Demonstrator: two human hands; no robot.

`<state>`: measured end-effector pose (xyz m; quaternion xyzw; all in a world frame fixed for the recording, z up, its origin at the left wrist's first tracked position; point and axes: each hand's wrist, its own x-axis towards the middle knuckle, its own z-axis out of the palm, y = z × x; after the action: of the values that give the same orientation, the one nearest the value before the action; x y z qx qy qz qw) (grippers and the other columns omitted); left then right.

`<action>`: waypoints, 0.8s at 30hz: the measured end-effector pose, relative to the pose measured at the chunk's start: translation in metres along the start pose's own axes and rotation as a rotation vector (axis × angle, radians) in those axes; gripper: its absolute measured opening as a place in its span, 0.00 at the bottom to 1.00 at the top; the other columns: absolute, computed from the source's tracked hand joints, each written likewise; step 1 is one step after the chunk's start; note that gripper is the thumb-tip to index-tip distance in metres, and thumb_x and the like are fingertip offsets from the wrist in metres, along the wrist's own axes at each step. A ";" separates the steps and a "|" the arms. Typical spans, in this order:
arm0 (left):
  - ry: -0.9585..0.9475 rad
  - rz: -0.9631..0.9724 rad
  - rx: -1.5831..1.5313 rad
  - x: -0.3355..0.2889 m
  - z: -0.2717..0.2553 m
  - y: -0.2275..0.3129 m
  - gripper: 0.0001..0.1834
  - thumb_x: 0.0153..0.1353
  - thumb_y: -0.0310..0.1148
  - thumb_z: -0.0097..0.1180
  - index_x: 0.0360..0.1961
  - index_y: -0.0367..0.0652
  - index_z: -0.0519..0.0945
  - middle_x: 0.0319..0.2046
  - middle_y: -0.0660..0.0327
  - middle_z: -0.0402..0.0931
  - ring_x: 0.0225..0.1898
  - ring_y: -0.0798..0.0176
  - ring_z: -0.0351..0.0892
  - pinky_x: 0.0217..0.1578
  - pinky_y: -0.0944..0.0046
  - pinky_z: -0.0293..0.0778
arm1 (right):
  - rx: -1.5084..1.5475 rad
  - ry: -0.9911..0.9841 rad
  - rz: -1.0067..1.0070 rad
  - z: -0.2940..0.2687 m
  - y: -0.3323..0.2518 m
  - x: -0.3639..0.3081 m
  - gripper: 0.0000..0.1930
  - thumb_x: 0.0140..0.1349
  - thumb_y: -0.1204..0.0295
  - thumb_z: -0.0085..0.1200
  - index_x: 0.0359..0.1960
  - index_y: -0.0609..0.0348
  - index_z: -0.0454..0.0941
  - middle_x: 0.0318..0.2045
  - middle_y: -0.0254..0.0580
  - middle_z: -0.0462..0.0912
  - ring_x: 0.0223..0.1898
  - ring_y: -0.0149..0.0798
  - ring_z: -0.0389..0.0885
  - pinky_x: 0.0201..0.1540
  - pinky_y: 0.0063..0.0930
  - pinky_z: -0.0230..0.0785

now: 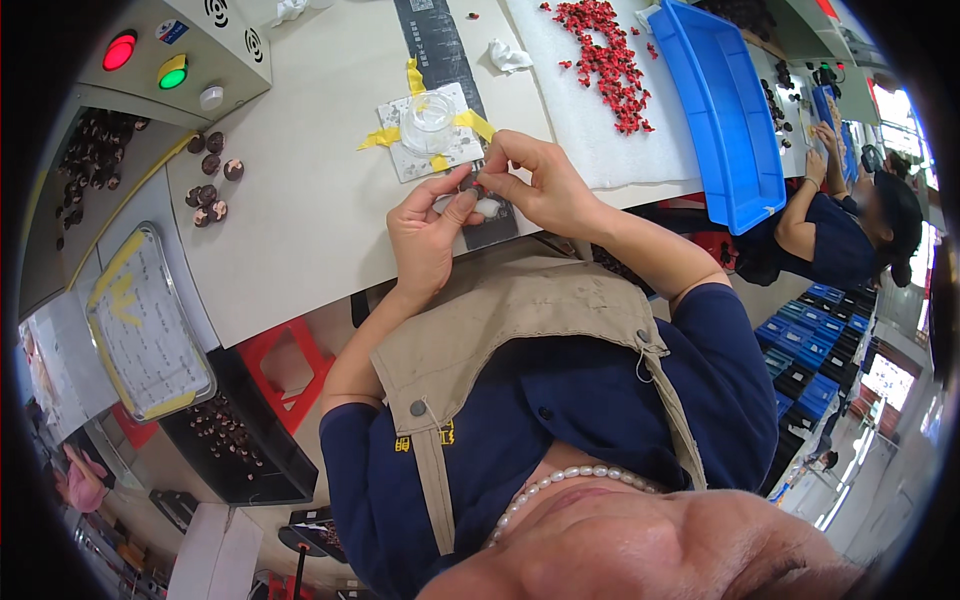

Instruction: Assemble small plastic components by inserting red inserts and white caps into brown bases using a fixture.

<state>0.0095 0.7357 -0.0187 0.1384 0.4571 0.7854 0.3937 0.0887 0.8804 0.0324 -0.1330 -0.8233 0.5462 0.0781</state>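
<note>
Both of my hands meet above the front edge of the table. My left hand (425,230) pinches a small dark round piece (468,184) between thumb and fingers. Against that piece my right hand (545,185) presses its thumb and forefinger together; a speck of red shows at its fingertips, too small to name. Under the hands lies a white lump (487,207), partly hidden, on a dark ruler-like strip (440,60). Just beyond them, a clear round dish (430,120) sits on a speckled square pad (405,160) held down with yellow tape.
Several dark round pieces (208,195) lie at the left, near a box with red and green buttons (190,50). On a white cloth (560,110) are many small red-and-black parts (605,65), beside a blue tray (735,130). A co-worker (835,225) sits at the right.
</note>
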 end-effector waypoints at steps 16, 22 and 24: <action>-0.068 0.155 0.079 -0.010 0.013 -0.002 0.18 0.55 0.23 0.60 0.48 0.34 0.74 0.44 0.55 0.75 0.40 0.68 0.76 0.42 0.71 0.75 | 0.072 0.205 -0.260 0.002 0.017 -0.023 0.05 0.53 0.81 0.57 0.30 0.62 0.73 0.27 0.37 0.75 0.33 0.33 0.74 0.39 0.25 0.65; -0.160 0.382 0.202 -0.012 0.025 0.000 0.14 0.56 0.21 0.56 0.45 0.36 0.75 0.46 0.53 0.75 0.46 0.64 0.75 0.46 0.68 0.74 | 0.114 0.269 -0.441 -0.005 0.025 -0.030 0.10 0.48 0.79 0.62 0.33 0.60 0.76 0.31 0.39 0.78 0.34 0.36 0.76 0.37 0.24 0.68; -0.174 0.383 0.237 -0.011 0.022 -0.003 0.15 0.56 0.21 0.56 0.46 0.36 0.75 0.47 0.52 0.75 0.46 0.64 0.75 0.46 0.68 0.74 | 0.077 0.265 -0.480 -0.007 0.027 -0.030 0.12 0.48 0.78 0.63 0.35 0.60 0.76 0.32 0.39 0.79 0.34 0.35 0.77 0.38 0.24 0.68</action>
<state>0.0314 0.7417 -0.0078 0.3348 0.4758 0.7719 0.2565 0.1231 0.8870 0.0109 -0.0015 -0.7924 0.5209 0.3174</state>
